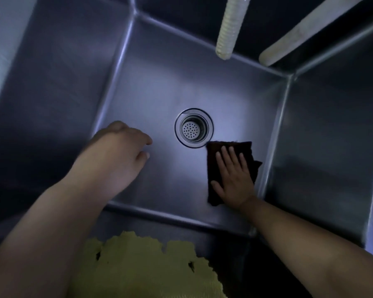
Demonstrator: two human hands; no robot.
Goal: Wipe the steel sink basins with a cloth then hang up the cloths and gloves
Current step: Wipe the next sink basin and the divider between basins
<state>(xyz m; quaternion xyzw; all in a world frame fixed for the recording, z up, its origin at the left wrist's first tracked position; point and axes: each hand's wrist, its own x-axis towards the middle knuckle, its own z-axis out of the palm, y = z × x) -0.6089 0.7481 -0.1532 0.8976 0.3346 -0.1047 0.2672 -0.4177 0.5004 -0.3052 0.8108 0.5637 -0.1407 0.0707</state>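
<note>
Dim light; deep steel sink basin (138, 87) seen from above, four walls, flat floor, one round drain strainer (193, 127) at the floor's centre. Step in hand, by my reading: wiping the basin floor, first part of the task; nothing hung up yet as far as this view shows. Right hand (233, 179) lies flat on a dark cloth (228, 147), fingers straight and slightly spread, pressing it onto the floor near the right wall, the cloth's far corner just beside the drain rim. Left hand (119, 155) hovers over the floor's left side, fingers loosely curled, holding nothing; whether it touches the steel, cannot tell. Next move likely calls for sliding the cloth under steady flat pressure across the unwiped floor toward the left wall and corners, working round the strainer. Counts: one basin in view, one dark cloth, one yellow cloth (146, 269) at the near edge, two hoses (229, 29) hanging over the far wall, two hands. No gloves visible.
</note>
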